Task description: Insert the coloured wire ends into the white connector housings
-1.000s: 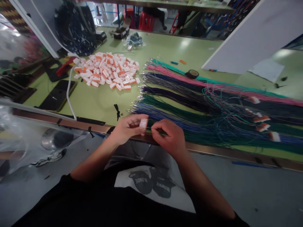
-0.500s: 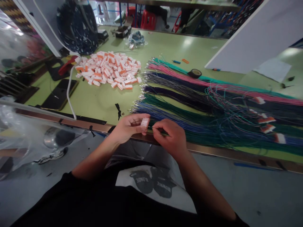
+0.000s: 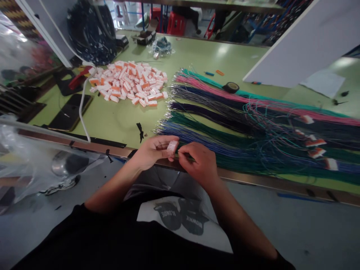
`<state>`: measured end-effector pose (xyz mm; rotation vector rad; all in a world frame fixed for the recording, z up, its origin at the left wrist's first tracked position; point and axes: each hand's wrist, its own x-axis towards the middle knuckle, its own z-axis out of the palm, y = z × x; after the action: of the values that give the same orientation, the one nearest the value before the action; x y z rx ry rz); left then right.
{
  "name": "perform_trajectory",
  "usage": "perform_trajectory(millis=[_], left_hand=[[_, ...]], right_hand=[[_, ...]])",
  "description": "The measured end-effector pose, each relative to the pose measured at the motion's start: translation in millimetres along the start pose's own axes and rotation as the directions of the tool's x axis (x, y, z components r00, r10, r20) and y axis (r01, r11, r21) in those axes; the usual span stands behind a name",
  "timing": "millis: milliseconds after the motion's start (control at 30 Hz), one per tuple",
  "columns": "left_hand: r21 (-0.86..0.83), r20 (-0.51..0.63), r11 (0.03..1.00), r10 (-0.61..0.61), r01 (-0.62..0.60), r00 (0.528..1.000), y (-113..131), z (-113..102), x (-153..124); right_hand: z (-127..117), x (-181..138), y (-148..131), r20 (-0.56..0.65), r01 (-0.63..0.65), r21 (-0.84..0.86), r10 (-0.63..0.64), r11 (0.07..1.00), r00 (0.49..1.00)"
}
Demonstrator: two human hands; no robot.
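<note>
My left hand (image 3: pixel 152 152) pinches a small white plastic connector (image 3: pixel 172 146) at the near edge of the green table (image 3: pixel 118 120). My right hand (image 3: pixel 198 163) is closed in a pinch on a thin green wire (image 3: pixel 194 159), its tip touching the connector's right side. Both hands meet just over the table's brown front rim. Rows of coloured wires (image 3: pixel 225 112), blue, green, purple, pink and teal, lie fanned out to the right of my hands.
A heap of white and orange connectors (image 3: pixel 129 82) lies at the table's left middle. A black tape roll (image 3: pixel 230 87) sits behind the wires. A phone (image 3: pixel 69 112), a white cable (image 3: pixel 83 101) and a white board (image 3: pixel 295 45) are also there.
My right hand has moved slightly left, bringing the wire tip up against the connector. My left hand has stayed in place.
</note>
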<state>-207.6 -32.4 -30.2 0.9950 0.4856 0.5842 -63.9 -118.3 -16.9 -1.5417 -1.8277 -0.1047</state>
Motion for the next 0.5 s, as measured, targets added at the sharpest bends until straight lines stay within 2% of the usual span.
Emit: perform_trajectory(millis=[167,267,333,433,500], left_hand=[[0.032,-0.017,0.999,-0.005,0.006,1.0,1,1,0],[0.011,-0.001,1.0,0.005,-0.005,1.0,2,0,-2],[0.002,0.031,1.0,0.011,-0.011,0.999,2,-1,-3],[0.007,0.088,1.0,0.022,-0.022,0.996,3,-4,-6],[0.006,0.121,1.0,0.026,-0.027,0.992,4,-4,-6]], right_hand=[[4,0,-4,0.016,-0.04,-0.007,0.04,0.999,0.999],[-10,5,2,0.107,-0.084,0.114,0.072,0.99,0.992],[-26,8,16,0.136,-0.144,0.149,0.124,0.978,0.983],[-45,6,47,0.084,-0.247,-0.059,0.251,0.967,0.964],[-49,2,66,0.117,-0.248,-0.254,0.284,0.935,0.952]])
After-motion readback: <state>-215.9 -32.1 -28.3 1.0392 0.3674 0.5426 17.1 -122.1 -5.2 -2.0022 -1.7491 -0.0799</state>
